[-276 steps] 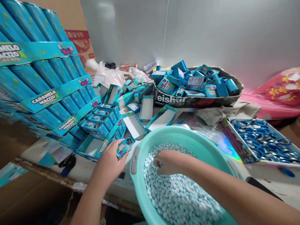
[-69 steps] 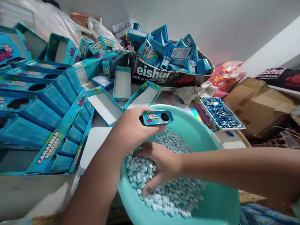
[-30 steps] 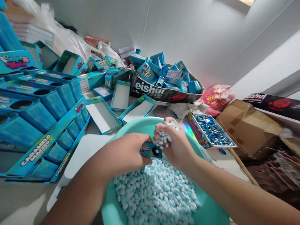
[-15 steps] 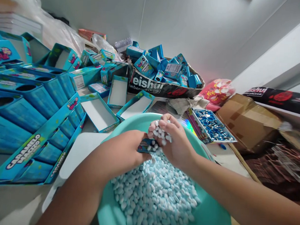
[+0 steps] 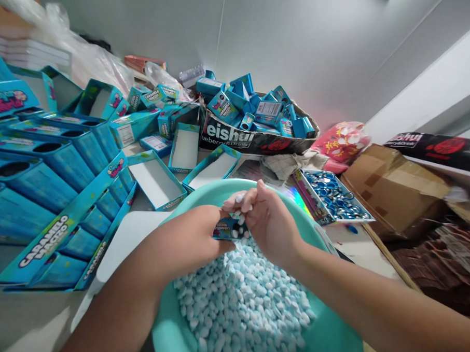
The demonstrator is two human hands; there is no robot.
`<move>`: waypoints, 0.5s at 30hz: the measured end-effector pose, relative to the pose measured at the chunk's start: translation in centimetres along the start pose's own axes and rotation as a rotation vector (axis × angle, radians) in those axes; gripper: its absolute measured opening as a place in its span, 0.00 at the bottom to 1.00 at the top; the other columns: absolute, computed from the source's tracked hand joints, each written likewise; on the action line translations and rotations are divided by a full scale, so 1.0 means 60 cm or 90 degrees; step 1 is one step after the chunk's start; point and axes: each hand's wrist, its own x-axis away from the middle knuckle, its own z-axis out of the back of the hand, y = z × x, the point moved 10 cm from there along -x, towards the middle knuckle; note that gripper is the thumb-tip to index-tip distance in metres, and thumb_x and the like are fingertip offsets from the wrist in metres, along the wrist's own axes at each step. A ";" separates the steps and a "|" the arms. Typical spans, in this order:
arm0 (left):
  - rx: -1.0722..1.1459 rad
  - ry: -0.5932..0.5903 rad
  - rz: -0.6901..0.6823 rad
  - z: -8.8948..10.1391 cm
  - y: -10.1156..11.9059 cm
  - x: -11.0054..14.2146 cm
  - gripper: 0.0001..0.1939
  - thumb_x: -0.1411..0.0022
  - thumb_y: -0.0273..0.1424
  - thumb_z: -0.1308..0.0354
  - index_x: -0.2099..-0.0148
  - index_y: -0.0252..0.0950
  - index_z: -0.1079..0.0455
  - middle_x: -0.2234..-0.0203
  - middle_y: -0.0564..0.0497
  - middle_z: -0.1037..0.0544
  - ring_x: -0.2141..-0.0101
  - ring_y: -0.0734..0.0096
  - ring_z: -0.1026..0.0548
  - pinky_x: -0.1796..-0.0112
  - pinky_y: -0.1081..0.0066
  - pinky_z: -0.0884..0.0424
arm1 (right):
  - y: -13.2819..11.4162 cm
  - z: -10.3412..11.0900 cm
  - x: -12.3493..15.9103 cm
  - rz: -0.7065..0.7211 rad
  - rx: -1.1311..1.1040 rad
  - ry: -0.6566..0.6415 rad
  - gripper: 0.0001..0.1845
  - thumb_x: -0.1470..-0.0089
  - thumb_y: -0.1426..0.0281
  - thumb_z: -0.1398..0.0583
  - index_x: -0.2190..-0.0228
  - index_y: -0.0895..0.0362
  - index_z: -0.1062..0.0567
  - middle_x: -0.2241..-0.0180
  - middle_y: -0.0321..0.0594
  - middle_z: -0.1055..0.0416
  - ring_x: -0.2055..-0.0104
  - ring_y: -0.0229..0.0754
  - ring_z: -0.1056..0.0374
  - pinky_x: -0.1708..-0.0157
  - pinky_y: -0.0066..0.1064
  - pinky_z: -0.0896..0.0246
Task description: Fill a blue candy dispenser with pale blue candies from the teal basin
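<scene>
A turquoise basin (image 5: 329, 325) holds a heap of pale blue and white candies (image 5: 248, 301). Above the heap, my left hand (image 5: 201, 226) is closed around a small blue candy box (image 5: 224, 228), its round hole facing right. White candies lie in and around that hole. My right hand (image 5: 270, 219) is cupped against the box's opening with a few white candies (image 5: 239, 198) at its fingers. How many candies the palm holds is hidden.
At left stand blue display trays (image 5: 57, 235) packed with candy boxes. Open box lids (image 5: 157, 180) lie beyond the basin. A black carton (image 5: 256, 140) of blue boxes is at the back; a tray of blue caps (image 5: 331, 196) is at right, beside a brown carton (image 5: 390, 188).
My right hand has tipped left and lower over the box. Fewer candies show in its fingers, and more lie at the box's hole. The view has shifted slightly.
</scene>
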 end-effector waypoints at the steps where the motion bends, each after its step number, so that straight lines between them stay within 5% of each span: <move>1: -0.015 -0.012 0.002 -0.002 0.000 -0.001 0.09 0.43 0.40 0.36 0.60 0.43 0.23 0.65 0.50 0.19 0.56 0.51 0.22 0.49 0.58 0.29 | -0.002 -0.001 0.000 0.008 0.003 -0.006 0.23 0.45 0.54 0.33 0.81 0.56 0.29 0.69 0.41 0.27 0.59 0.49 0.30 0.52 0.39 0.35; 6: -0.039 -0.004 -0.015 0.004 0.008 -0.005 0.21 0.40 0.42 0.37 0.45 0.46 0.26 0.52 0.50 0.21 0.51 0.52 0.24 0.50 0.59 0.29 | -0.018 -0.011 0.000 0.046 0.067 -0.042 0.25 0.40 0.54 0.37 0.81 0.56 0.33 0.64 0.43 0.25 0.55 0.51 0.30 0.49 0.42 0.35; 11: -0.018 0.034 0.001 0.018 0.010 -0.004 0.18 0.39 0.39 0.38 0.48 0.44 0.25 0.56 0.50 0.20 0.57 0.56 0.21 0.58 0.64 0.27 | -0.046 -0.025 0.009 0.146 0.132 -0.103 0.17 0.34 0.54 0.43 0.65 0.53 0.25 0.59 0.41 0.24 0.51 0.51 0.29 0.43 0.47 0.38; 15: -0.049 0.090 -0.029 0.032 0.022 -0.004 0.15 0.40 0.38 0.38 0.50 0.44 0.24 0.54 0.51 0.20 0.54 0.56 0.22 0.55 0.64 0.27 | -0.042 -0.029 0.013 0.141 0.168 -0.128 0.22 0.31 0.49 0.48 0.51 0.51 0.29 0.48 0.44 0.27 0.40 0.51 0.36 0.36 0.50 0.49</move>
